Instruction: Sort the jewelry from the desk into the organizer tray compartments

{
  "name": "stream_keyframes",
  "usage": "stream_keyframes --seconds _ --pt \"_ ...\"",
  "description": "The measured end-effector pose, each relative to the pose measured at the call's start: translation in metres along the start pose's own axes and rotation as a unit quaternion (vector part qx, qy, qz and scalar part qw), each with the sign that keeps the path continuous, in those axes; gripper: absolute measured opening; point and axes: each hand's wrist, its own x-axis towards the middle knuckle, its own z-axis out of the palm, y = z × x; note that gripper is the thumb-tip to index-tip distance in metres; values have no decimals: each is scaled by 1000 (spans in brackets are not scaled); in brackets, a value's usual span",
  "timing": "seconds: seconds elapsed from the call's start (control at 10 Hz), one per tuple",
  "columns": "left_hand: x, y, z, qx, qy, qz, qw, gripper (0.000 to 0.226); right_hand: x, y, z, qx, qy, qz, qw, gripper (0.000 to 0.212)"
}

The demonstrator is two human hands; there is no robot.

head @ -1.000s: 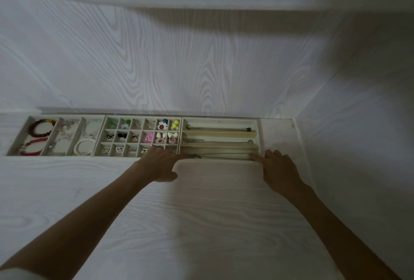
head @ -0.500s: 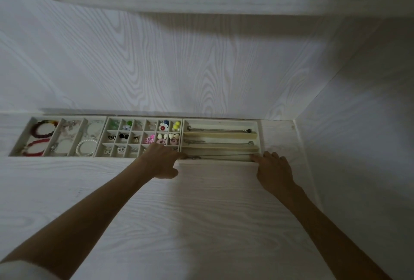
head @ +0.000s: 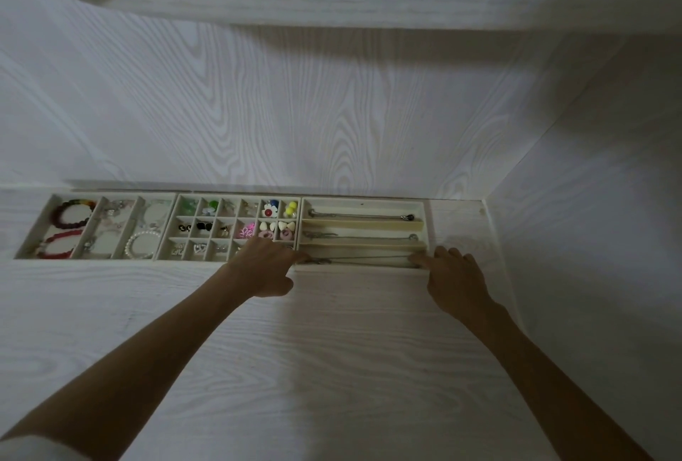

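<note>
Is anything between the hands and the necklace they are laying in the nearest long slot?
Nothing visible. The left hand and right hand each reach an end of the necklace, which lies along the nearest slot of the organizer tray.

head view — high, facing down, forward

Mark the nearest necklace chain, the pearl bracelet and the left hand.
nearest necklace chain [head: 363, 258], head view, mid-chain.
pearl bracelet [head: 130, 243], head view, left arc of beads.
left hand [head: 264, 268], head view, back of hand.

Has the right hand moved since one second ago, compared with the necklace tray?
Hardly. The right hand keeps its fingertip at the right end of the necklace tray's front slot; the camera shifted more.
</note>
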Motion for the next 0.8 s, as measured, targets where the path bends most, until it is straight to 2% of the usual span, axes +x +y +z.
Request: stream_keyframes --seconds 0.2,0.7,0.8 --pt "1 -2 5 -5 -9 -5 1000 57 2 3 -1 -11 -25 13 1000 53" --pt "-4 -3 2 -31 -2 -12 999 54 1 3 -3 -19 -9 15 1000 51" --pt "-12 -1 -1 -98 45 -78 991 55 -8 0 -6 4 51 14 999 43"
